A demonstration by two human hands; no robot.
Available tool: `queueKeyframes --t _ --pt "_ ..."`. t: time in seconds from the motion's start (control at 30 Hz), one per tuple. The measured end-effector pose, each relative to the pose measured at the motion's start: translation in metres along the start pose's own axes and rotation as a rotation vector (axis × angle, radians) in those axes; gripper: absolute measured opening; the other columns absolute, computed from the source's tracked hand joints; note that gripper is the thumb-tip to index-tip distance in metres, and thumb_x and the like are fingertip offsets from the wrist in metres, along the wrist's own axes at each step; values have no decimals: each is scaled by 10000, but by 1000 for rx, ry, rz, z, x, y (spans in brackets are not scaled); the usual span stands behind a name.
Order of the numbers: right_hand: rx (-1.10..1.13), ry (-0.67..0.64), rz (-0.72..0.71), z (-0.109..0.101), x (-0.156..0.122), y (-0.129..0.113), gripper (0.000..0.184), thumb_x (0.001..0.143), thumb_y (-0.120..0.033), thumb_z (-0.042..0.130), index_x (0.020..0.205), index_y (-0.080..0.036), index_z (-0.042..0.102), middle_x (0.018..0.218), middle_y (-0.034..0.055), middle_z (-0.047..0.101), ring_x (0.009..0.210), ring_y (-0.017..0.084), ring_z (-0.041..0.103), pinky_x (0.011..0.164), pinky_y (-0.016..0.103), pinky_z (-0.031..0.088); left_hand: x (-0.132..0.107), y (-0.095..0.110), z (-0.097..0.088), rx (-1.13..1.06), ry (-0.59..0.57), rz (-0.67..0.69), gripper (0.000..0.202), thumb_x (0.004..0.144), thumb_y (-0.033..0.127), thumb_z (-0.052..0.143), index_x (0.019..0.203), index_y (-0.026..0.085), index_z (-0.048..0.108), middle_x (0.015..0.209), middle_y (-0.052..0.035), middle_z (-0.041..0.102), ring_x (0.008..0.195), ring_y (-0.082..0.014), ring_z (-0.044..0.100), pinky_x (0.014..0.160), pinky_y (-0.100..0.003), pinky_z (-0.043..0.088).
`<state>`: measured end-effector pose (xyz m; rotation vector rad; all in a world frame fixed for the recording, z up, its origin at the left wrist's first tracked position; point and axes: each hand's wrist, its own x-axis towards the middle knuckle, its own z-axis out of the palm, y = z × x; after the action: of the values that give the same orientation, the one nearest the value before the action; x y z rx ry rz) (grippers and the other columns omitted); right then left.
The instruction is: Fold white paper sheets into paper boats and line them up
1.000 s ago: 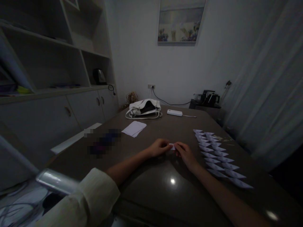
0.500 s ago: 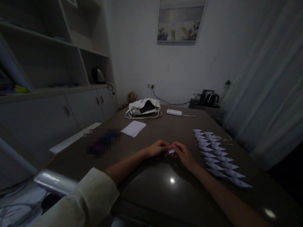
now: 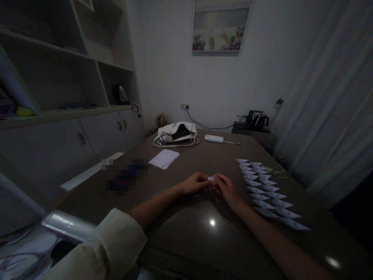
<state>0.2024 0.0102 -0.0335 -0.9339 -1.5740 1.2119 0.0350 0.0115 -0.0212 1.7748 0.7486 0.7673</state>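
Note:
A small folded piece of white paper (image 3: 210, 178) is pinched between my two hands above the middle of the table. My left hand (image 3: 196, 182) grips its left side, thumb on top. On the other side, my right hand (image 3: 226, 189) holds it with curled fingers, and most of the paper is hidden. To the right stand two rows of folded white paper boats (image 3: 262, 190). Loose sheets of white paper (image 3: 164, 159) lie stacked further off, to the left of my hands.
A white handbag (image 3: 177, 133) lies open at the far end of the dark table (image 3: 186, 241). Near it rests a white device with a short strap (image 3: 214, 138). A blurred-out dark object (image 3: 126, 175) is on the left. Shelves with a kettle (image 3: 120, 94) line the left wall.
The folded paper has turned in my fingers: its white part showed below my fingertips before and now shows above them. Both hands stay at nearly the same spot.

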Motion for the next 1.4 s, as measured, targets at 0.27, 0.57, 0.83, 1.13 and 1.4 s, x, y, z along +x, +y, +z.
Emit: queueKeyframes --t 0.27,0.57,0.83,1.13,1.4 --pt "-55 -93 -12 2 -4 -6 407 759 -578 530 721 -173 552 553 -23 493 463 93 417 418 208 311 2 -2 -8 -35 139 26 484 760 557 562 687 80 601 576 8 528 522 -80 452 514 -195 334" --pt "-43 -105 31 0 -5 -7 313 761 -463 546 625 -182 516 527 -29 471 477 97 424 449 213 314 1 2 -2 8 117 -25 565 791 627 445 675 95 598 562 12 511 514 -82 430 494 -192 329" --pt "-54 -138 9 3 -5 -4 356 759 -509 537 640 -174 545 511 -31 479 449 93 428 431 211 316 -1 3 -4 32 98 3 511 832 547 444 672 88 600 562 8 515 506 -80 433 501 -189 339" --pt "-113 -211 54 0 -4 -1 369 709 -498 585 561 -162 553 459 -33 491 386 82 420 392 203 306 0 2 1 157 73 38 468 841 529 441 704 103 578 604 14 516 556 -92 455 516 -189 354" --pt "-142 -284 -3 2 -4 -1 401 784 -521 535 680 -145 625 504 -6 563 426 88 464 432 204 317 0 5 -1 121 181 74 477 838 549 426 656 117 514 569 12 498 544 -97 453 509 -197 337"
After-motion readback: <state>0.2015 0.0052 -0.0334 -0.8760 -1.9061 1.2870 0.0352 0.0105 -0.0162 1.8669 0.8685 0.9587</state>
